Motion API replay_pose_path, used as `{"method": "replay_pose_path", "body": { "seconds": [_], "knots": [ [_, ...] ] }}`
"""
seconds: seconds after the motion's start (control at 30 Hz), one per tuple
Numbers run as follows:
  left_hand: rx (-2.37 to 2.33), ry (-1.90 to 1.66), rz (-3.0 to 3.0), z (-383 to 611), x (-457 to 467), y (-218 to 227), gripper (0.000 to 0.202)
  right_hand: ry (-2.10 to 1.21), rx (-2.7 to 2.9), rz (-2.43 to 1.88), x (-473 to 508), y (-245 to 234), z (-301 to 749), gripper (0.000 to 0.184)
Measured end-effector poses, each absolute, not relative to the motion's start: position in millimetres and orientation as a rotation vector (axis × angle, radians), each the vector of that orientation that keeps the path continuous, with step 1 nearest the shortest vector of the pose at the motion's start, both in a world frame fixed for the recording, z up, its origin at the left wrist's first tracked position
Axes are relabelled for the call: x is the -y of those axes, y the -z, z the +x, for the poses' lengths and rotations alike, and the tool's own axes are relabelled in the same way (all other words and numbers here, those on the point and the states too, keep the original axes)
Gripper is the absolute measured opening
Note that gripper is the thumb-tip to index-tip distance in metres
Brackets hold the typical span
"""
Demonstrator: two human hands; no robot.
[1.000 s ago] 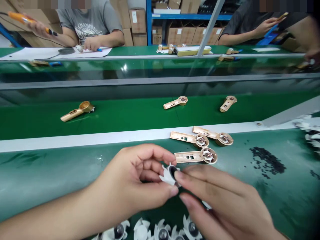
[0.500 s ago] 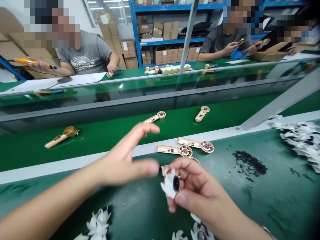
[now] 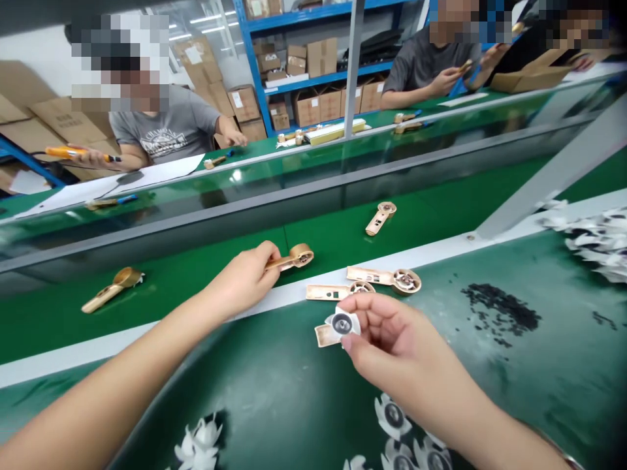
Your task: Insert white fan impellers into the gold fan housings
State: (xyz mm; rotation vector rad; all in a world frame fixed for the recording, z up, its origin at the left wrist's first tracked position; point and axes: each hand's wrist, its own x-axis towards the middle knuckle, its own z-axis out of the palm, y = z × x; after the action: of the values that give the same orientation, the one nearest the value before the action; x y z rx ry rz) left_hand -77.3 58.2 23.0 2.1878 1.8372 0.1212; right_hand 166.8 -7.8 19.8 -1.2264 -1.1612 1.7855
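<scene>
White petal-bladed fan wheel (image 3: 342,322)

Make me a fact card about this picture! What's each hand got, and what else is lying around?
Left hand: gripping a gold casing by its handle, at the green belt
Right hand: holding a white fan wheel, its dark round middle showing
Near the right hand: three more casings, one partly hidden
Right side of the table: loose black bits and a white pile
Across the belt: a co-worker with an orange tool
</scene>
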Motion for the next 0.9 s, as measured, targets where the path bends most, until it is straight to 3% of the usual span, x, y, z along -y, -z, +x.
{"method": "replay_pose_path", "body": {
  "seconds": [0.13,0.27,0.7,0.9],
  "knots": [
    [-1.559,-0.31,2.197,-70.3,5.5,-32.5,0.023,-1.922,1.137,-1.201,15.5,-12.2,161.9,0.021],
    [-1.336,-0.412,2.303,-66.6,39.9,-28.7,0.04,-2.06,1.022,-1.146,22.8,-1.0,161.5,0.025],
    [-1.273,-0.504,2.635,-79.0,62.6,-27.1,0.061,-2.391,0.708,-0.866,22.9,-12.1,165.1,0.031],
    [-1.256,-0.504,2.724,-79.9,67.3,-25.5,0.059,-2.431,0.752,-0.826,20.3,-13.1,165.6,0.027]
  ]
}}
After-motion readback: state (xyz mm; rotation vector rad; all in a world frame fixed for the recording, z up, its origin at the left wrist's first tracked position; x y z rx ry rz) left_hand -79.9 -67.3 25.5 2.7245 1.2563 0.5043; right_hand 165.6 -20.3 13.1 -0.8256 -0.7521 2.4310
